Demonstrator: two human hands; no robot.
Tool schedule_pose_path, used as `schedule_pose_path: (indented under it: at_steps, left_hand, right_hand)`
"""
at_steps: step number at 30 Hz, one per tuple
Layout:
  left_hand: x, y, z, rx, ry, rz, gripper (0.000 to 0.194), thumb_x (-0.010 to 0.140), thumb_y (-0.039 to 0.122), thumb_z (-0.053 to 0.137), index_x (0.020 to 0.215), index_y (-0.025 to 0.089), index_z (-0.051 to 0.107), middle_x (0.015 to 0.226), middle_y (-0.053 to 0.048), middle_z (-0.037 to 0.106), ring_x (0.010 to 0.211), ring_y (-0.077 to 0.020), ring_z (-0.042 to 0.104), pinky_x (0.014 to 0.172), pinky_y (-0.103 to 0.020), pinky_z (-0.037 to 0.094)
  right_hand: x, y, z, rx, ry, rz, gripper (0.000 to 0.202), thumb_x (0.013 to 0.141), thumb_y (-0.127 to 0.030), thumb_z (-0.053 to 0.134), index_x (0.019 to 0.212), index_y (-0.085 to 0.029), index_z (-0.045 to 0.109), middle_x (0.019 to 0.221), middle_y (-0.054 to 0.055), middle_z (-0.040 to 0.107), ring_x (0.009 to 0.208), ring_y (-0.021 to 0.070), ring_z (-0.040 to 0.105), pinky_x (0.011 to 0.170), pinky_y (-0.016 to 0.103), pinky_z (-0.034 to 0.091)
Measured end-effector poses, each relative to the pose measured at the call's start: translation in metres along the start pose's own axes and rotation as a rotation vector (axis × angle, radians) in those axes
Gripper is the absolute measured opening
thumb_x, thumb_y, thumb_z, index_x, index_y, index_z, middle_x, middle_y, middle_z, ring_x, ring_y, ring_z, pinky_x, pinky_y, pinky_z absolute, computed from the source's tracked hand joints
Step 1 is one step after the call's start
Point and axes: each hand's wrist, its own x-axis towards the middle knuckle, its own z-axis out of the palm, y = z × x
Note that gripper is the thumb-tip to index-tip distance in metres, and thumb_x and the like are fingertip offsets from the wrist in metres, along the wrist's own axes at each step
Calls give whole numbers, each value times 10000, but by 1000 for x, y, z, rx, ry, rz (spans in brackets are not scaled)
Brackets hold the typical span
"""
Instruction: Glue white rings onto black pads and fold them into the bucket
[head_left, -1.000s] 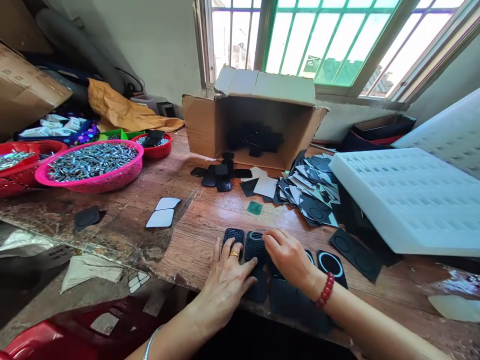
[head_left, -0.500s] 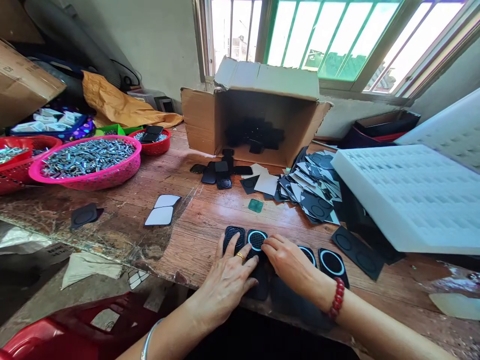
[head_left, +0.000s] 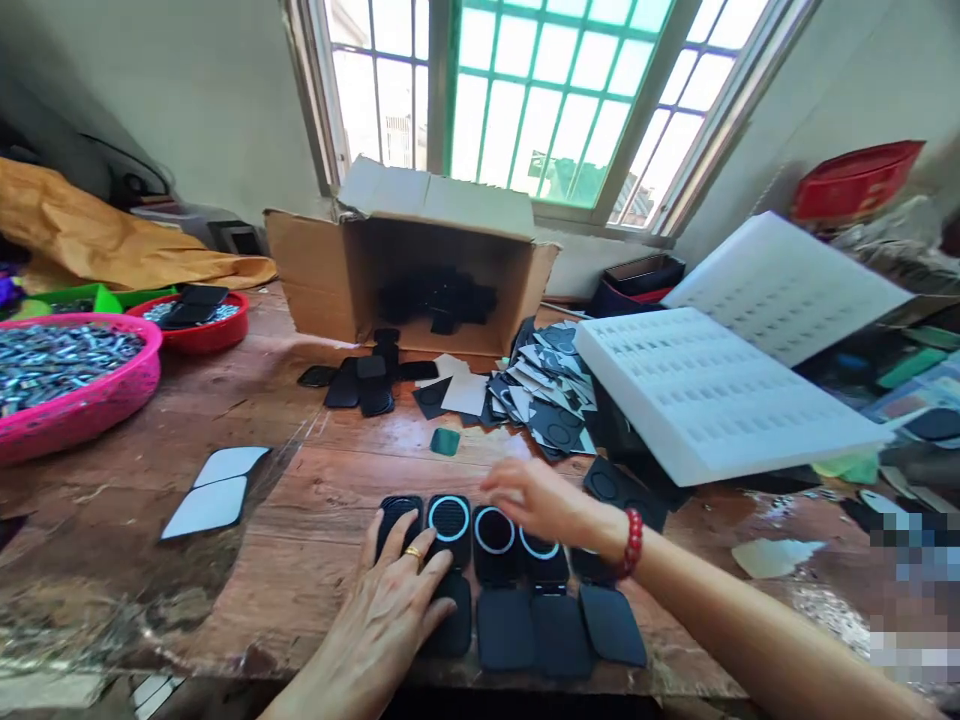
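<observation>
In front of me stands a row of black folding pads with upper panels and flat lower panels. My left hand (head_left: 409, 590) lies spread over the left end, fingertips on the leftmost panel (head_left: 399, 506) and near a panel with a white ring (head_left: 448, 519). Another white-ringed panel (head_left: 494, 531) is beside it. My right hand (head_left: 547, 510) hovers over the middle of the row, fingers loosely bent and slightly blurred, with nothing visible in them. It partly covers a further ringed panel (head_left: 541, 560). Below lie dark lower panels (head_left: 504, 632).
Behind stands an open cardboard box (head_left: 315, 275) holding black pieces. A heap of card cut-outs (head_left: 551, 385) lies beside a white foam tray (head_left: 720, 400). At left are a pink basket of metal parts (head_left: 82, 405), a red basket (head_left: 206, 335) and white stickers (head_left: 210, 495).
The view has swung to the right. My right hand has lifted off the second panel and moved right, uncovering its white ring. My left hand stays on the row's left end.
</observation>
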Motion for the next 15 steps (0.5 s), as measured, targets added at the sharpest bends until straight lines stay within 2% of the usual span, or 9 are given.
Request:
schedule_pose_path:
  at_steps: [2,5,8,11,15]
  left_hand:
    - [0,-3,6,44,49,20,411,878,378,641,1280,308,595,1304,-25,632,1342,-330,401,1138,-587,233]
    - [1,-3,10,113,83,61,462,877,437,635,1323,329,578,1310,-16,643,1302,-337,444,1129,-566,220]
    - [3,-1,7,151,83,86,426,898,455,599,1309,340,599,1313,5,648,1276,-330,468,1131,-553,206]
    - [3,0,0,148,34,101,404,937,432,534,1330,351,583,1325,12,642,1235,-312,504,1112,-534,265]
    - [5,-2,-6,116,-9,107,400,941,434,520,1331,366,581,1316,12,648,1227,-296,510,1113,-523,291]
  right_hand:
    - [6,38,-35,-20,110,159,174,863,-155,592,936,-205,741,931,20,755,868,137,679,805,239,513]
    - [9,108,-94,-104,298,469,228,916,-176,506,910,-150,732,907,82,750,846,198,690,780,311,518]
    - [7,170,-138,-183,404,750,184,918,-193,547,852,-130,707,853,93,734,857,228,685,810,358,512]
    - [5,208,-156,-201,388,931,181,933,-308,608,943,-138,672,941,53,703,861,179,668,819,375,534]
    - [7,228,-152,-162,305,1019,266,945,-351,599,1111,-145,633,1092,67,658,920,184,653,804,377,558]
